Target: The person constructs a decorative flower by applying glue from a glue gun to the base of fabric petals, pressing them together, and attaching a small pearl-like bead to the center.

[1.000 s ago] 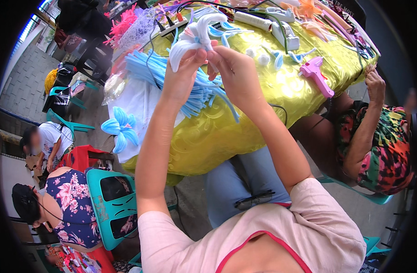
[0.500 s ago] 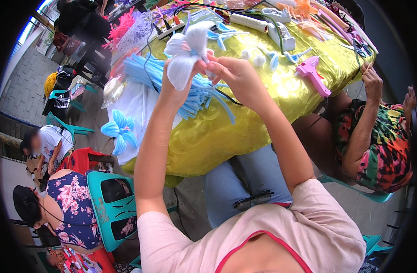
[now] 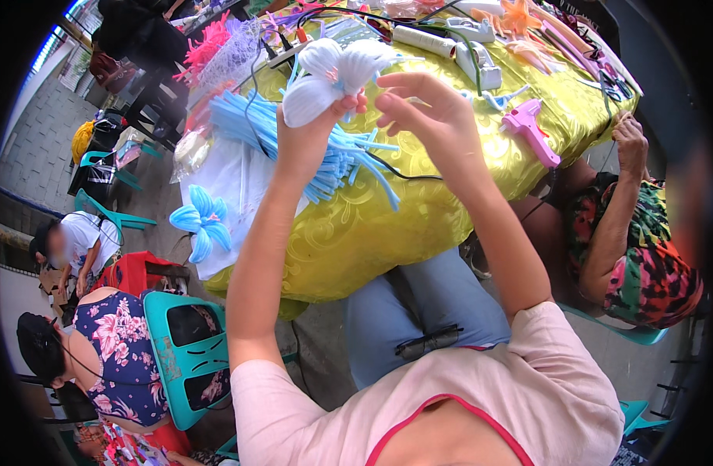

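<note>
My left hand [image 3: 313, 124] grips a white artificial flower [image 3: 310, 97] with wide fuzzy petals and a pinkish centre, holding it up above the table. Just to its right, my right hand [image 3: 426, 109] is raised with fingers apart and nothing between them; it does not touch the flower. Below and behind the flower lies a bundle of light blue pipe cleaners [image 3: 333, 167]. A finished-looking blue flower [image 3: 202, 220] rests on white plastic at the table's left corner.
The table has a shiny yellow cloth [image 3: 356, 248]. A pink glue gun [image 3: 531, 132] lies to the right, scissors [image 3: 617, 85] beyond it. A power strip [image 3: 290, 53] with cables stands at the back. One person [image 3: 628, 248] sits at right; another [image 3: 123, 349] at left.
My right hand has let go of the white flower and moved right, its fingers spreading. The flower has turned in my left hand, so its petals face differently.
</note>
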A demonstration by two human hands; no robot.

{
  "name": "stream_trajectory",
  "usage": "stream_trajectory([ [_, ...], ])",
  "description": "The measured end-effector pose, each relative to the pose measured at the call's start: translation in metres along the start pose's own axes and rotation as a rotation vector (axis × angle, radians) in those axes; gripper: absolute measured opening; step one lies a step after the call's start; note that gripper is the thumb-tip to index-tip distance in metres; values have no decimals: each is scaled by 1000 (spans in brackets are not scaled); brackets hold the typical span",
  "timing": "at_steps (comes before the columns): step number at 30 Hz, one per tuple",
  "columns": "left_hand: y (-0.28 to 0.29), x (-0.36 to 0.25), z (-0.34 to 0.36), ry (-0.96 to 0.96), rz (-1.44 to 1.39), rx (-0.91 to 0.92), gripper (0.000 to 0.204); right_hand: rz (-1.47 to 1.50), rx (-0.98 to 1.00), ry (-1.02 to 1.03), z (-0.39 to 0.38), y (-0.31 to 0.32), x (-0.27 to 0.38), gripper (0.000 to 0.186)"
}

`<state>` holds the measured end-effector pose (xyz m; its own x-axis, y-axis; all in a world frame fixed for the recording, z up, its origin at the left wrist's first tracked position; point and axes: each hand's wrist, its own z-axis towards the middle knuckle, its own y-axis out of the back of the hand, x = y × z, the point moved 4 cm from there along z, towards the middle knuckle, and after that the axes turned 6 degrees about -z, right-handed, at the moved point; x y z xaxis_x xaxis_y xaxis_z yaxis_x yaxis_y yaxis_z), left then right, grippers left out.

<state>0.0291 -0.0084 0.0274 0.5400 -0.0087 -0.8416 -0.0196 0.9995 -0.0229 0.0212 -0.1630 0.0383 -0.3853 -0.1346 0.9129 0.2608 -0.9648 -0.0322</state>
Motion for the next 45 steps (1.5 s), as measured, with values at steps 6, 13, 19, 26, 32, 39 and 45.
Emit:
stream_trajectory([
  [6,1,-6,-4,-130,238,-58,10,106,-145,83,5,-15,-6,18],
  [13,3,-9,-7,-241,330,-20,14,173,-140,32,7,-15,-7,14],
  [19,5,-6,-6,-310,420,-11,13,65,-142,146,2,-18,-2,12],
  [26,15,-1,5,-209,36,-184,11,9,-129,92,9,-10,3,10],
  [32,32,3,9,-166,-195,-381,19,-330,-90,110,30,28,1,21],
  [39,26,1,7,-208,-61,-246,20,-658,199,125,71,8,-34,23],
  [45,33,13,11,-195,-177,-340,21,-900,304,285,93,-33,-64,27],
])
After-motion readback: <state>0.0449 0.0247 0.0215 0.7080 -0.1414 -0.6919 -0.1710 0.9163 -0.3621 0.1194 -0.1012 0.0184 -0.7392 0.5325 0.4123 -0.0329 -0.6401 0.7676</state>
